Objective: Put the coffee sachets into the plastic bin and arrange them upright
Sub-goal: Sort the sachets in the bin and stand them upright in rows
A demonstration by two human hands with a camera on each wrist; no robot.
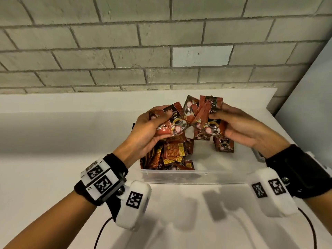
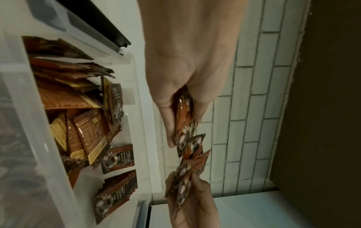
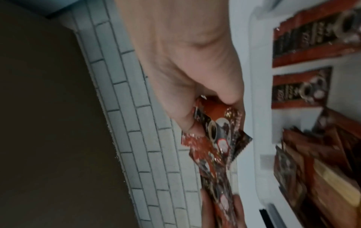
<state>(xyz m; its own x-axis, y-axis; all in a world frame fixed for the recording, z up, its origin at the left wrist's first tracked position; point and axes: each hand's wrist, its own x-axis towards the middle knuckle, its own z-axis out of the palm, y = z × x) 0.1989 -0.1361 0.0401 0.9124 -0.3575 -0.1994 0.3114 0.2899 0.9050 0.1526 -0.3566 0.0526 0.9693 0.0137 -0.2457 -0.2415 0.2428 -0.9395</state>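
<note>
The clear plastic bin (image 1: 179, 174) on the white counter (image 1: 53, 159) is partly hidden behind both hands; inside lie jumbled glossy red-brown sachets (image 1: 172, 151). The left hand (image 1: 149, 130) pinches crinkled sachets; the right hand (image 1: 240, 126) grips a fanned bunch (image 1: 208, 115).

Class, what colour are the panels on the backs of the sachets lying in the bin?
Yellow panels on the loose sachets, clearest in the head view.

Red-brown coffee sachets (image 1: 206, 121) are held fanned above the clear plastic bin (image 1: 179, 174), where others lie jumbled and some seemingly stand upright.
</note>
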